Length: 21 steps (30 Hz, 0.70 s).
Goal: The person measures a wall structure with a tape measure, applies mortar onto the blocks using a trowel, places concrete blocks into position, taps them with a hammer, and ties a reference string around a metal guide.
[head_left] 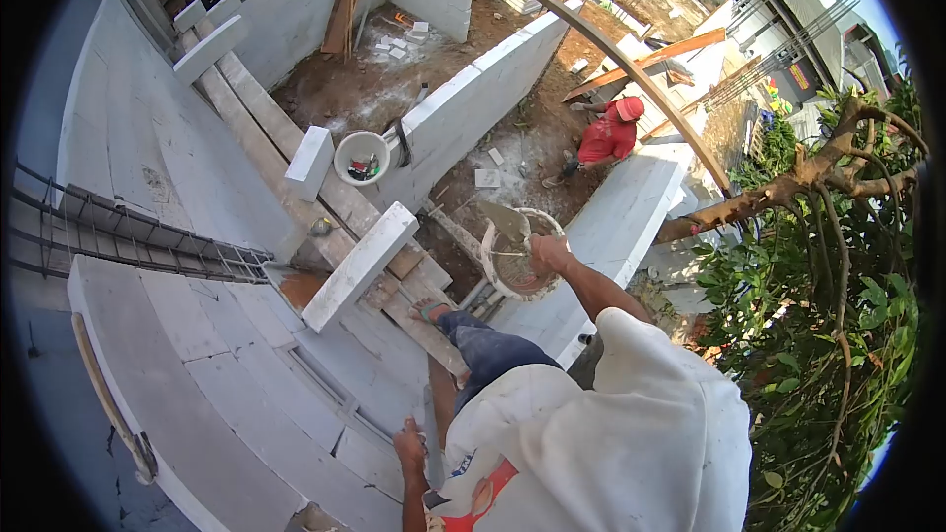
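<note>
My right hand (548,255) is closed round the handle of a trowel (506,221), whose blade lies over the mouth of a round bucket (543,293) with wet greyish mix in it. Down by the block wall, my left hand (410,445) has its fingers curled; what they hold, if anything, is too small to make out. One foot in a sandal (430,309) rests on the wooden planks (399,307). A long white block (361,267) lies across the planks, left of the bucket.
A white bucket with tools (362,159) and an upright block (310,164) stand farther along the planks. A person in red (609,137) crouches below. Rebar (148,239) crosses the left wall. Tree branches (778,192) reach in from the right.
</note>
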Available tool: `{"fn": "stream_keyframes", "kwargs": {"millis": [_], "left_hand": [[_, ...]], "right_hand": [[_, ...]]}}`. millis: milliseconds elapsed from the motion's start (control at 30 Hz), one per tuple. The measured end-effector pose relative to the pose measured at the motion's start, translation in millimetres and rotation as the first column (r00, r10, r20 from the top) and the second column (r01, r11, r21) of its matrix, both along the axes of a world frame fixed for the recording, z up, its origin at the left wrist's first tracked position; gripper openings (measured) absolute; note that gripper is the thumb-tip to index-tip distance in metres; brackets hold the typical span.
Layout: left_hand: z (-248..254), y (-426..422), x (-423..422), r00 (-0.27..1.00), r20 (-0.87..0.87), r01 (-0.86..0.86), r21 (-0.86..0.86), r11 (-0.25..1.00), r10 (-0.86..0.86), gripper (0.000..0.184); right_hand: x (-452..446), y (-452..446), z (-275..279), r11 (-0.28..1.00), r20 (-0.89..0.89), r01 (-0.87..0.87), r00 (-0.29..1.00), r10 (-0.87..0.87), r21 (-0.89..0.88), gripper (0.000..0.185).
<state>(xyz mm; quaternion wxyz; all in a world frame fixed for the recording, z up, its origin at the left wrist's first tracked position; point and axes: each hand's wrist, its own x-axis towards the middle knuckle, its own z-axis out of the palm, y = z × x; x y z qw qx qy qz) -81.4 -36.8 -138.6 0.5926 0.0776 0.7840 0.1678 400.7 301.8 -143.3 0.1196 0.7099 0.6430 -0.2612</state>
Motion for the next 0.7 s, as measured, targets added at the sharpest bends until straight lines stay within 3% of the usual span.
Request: {"fn": "stream_keyframes", "kwargs": {"millis": [167, 367, 533, 600, 667, 700], "left_hand": [[11.4, -7.6, 5.9, 0.992, -0.048, 0.121, 0.111, 0.986, -0.116, 0.067], [6.1, -4.1, 12.1, 0.983, -0.072, 0.181, 0.185, 0.966, -0.170, 0.070], [-16.5, -5.1, 14.9, 0.986, -0.043, 0.168, 0.175, 0.970, -0.163, 0.060], [-43.5, -16.4, 13.3, 0.989, -0.026, 0.147, 0.183, 0.972, -0.145, 0.054], [-77.5, -32.3, 4.3, 0.873, -0.232, 0.470, 0.168, 0.866, -0.429, 0.041], [-79.3, -30.2, 7.9, 0.874, -0.228, 0.471, 0.181, 0.863, -0.428, 0.041]], "right_hand": [[28.8, -32.1, -0.4, 0.999, 0.009, 0.005, 1.000, -0.005, -0.050, 0.035], [40.8, -88.5, -23.2, 0.989, 0.002, 0.009, 1.000, -0.009, -0.146, 0.036], [46.6, -113.2, -37.2, 0.983, -0.033, -0.002, 0.999, -0.004, -0.183, 0.039], [46.7, -118.7, -45.1, 0.993, -0.049, 0.057, 0.997, -0.062, -0.104, 0.029], [45.6, -117.6, -31.8, 0.991, -0.043, 0.028, 0.999, -0.034, -0.130, 0.028], [43.6, -117.5, -24.8, 0.994, -0.097, 0.005, 0.995, -0.016, -0.112, 0.028]]}}
